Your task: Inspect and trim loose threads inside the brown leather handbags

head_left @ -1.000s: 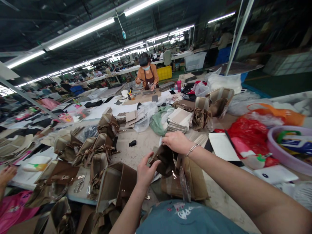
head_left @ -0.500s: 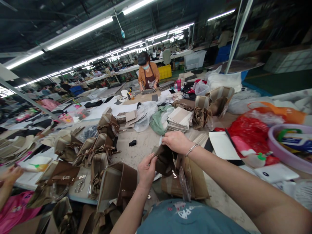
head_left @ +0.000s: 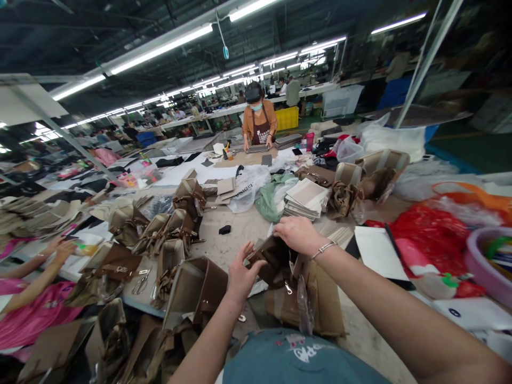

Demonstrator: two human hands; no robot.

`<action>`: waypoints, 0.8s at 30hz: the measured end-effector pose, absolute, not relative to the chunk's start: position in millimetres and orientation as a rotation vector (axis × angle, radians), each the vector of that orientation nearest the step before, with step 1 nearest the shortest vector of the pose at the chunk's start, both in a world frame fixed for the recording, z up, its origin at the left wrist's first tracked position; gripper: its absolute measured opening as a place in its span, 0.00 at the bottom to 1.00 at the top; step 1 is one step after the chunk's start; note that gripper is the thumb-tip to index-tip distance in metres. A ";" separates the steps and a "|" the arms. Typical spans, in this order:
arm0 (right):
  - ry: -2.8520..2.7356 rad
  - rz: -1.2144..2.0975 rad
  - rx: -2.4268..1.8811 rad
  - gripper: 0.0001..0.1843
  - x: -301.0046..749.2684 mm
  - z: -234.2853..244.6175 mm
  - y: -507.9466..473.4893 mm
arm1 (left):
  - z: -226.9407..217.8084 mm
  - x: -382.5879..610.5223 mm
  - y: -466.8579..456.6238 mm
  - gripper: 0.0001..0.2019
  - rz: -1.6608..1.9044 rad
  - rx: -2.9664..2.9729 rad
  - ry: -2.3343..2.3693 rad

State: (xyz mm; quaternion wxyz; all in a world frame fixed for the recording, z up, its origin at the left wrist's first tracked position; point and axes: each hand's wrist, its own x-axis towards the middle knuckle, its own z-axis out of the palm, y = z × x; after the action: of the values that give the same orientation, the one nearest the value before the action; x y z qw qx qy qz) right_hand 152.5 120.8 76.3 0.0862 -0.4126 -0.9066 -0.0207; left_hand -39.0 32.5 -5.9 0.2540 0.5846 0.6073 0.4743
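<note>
A dark brown bag piece point(head_left: 274, 262) is gripped by both my hands just above the worktable point(head_left: 240, 232). My left hand point(head_left: 241, 276) pinches its near left edge with thumb and fingers. My right hand point(head_left: 298, 234), with a bracelet on the wrist, curls over its top from the far side. Under it lies a tan bag body point(head_left: 318, 298) with clear plastic wrap. An upright brown bag point(head_left: 200, 290) stands right next to my left hand.
Several tan and brown bags point(head_left: 168, 229) crowd the left of the table, with scissors point(head_left: 141, 282) among them. A stack of beige panels point(head_left: 306, 197), plastic bags and a purple basin point(head_left: 486, 264) lie right. A co-worker's arms point(head_left: 44, 266) reach in left; another person point(head_left: 259, 120) works across.
The view shifted right and slightly down. My left hand closed onto the brown piece's edge. The co-worker's arms on the left came further into view.
</note>
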 end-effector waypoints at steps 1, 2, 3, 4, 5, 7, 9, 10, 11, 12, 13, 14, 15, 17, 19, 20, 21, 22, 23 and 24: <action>-2.700 -0.068 -1.235 0.14 153.5 76.1 120.5 | -4.8 -40.1 32.3 0.23 1.239 1.627 1.671; -2.702 -0.076 -1.241 0.14 155.1 76.0 120.1 | -3.1 -40.7 32.4 0.20 1.193 1.664 1.687; -2.706 -0.084 -1.246 0.15 157.4 75.9 119.6 | -0.9 -40.6 33.1 0.16 1.167 1.690 1.689; -2.710 -0.092 -1.250 0.15 160.3 75.8 119.0 | 1.6 -39.7 34.2 0.13 1.169 1.705 1.678; -2.709 -0.101 -1.257 0.15 163.9 75.8 118.4 | 4.1 -37.9 35.8 0.12 1.186 1.716 1.658; -2.696 -0.115 -1.278 0.15 172.1 75.7 117.2 | 9.1 -32.1 40.0 0.11 1.221 1.748 1.618; -2.682 -0.118 -1.296 0.14 180.4 75.8 115.6 | 13.1 -23.6 44.5 0.11 1.235 1.800 1.570; -2.681 -0.114 -1.299 0.14 183.9 76.0 114.6 | 14.5 -18.9 46.6 0.11 1.232 1.831 1.547; -2.681 -0.110 -1.301 0.14 186.9 76.1 113.4 | 15.6 -14.1 48.4 0.11 1.229 1.862 1.531; -2.681 -0.106 -1.303 0.14 189.4 76.2 112.1 | 16.4 -9.5 49.8 0.10 1.227 1.890 1.525; -2.679 -0.104 -1.307 0.14 191.4 76.2 110.8 | 16.8 -5.5 50.9 0.09 1.225 1.913 1.531; -2.676 -0.101 -1.314 0.14 192.9 76.0 109.6 | 16.8 -2.3 51.5 0.08 1.221 1.931 1.542; -2.672 -0.100 -1.322 0.14 194.2 75.8 108.5 | 16.6 0.1 51.7 0.08 1.217 1.945 1.553; -2.665 -0.094 -1.336 0.14 196.2 75.1 107.1 | 15.6 2.2 51.1 0.08 1.209 1.974 1.548; -2.657 -0.082 -1.343 0.15 197.5 74.3 106.7 | 14.0 1.9 49.7 0.10 1.206 2.003 1.508; -2.651 -0.076 -1.344 0.15 197.9 73.9 106.7 | 12.9 1.5 49.1 0.10 1.215 2.013 1.486; -2.647 -0.070 -1.342 0.15 198.0 73.5 106.8 | 11.8 1.1 48.6 0.11 1.233 2.018 1.471; -2.644 -0.063 -1.336 0.16 198.0 73.2 106.9 | 10.5 1.0 48.4 0.11 1.257 2.018 1.464; -2.641 -0.060 -1.330 0.16 197.8 73.0 107.0 | 9.1 1.2 48.4 0.10 1.283 2.013 1.465; -2.638 -0.060 -1.324 0.15 197.6 72.8 107.1 | 7.6 1.7 48.6 0.10 1.307 2.006 1.470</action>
State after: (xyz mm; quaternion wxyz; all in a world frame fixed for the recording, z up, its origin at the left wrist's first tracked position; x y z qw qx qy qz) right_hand 197.6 107.1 72.8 0.0944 -0.4466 -0.8895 -0.0204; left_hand 1.7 48.6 7.6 0.1653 0.7043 0.5160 0.4587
